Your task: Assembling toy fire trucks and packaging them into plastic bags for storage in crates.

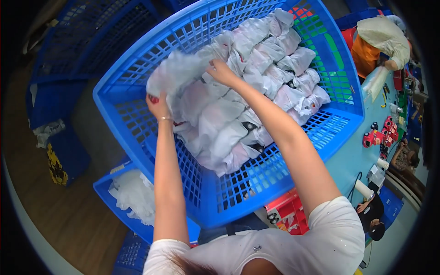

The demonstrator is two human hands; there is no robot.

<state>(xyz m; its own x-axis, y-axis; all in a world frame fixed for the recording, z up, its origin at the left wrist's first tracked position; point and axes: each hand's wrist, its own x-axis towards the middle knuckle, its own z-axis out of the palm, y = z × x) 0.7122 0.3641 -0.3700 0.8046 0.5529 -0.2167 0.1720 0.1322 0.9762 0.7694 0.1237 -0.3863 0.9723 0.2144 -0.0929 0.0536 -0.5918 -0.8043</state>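
One white plastic-wrapped bundle (176,75) is positioned at the left side of the blue basket (206,199), above similar wrapped items (220,119); its lower-left end is grasped by the left hand (158,107), fingers curled; the right hand (222,73) is placed at its right end, fingers bent, grip there indeterminable; red toy vehicles (382,136) are set on the tabletop (340,149) at right.

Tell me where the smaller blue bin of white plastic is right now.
In the head view, the smaller blue bin is at the lower left, just below the large blue basket and partly covered by the person's left forearm.
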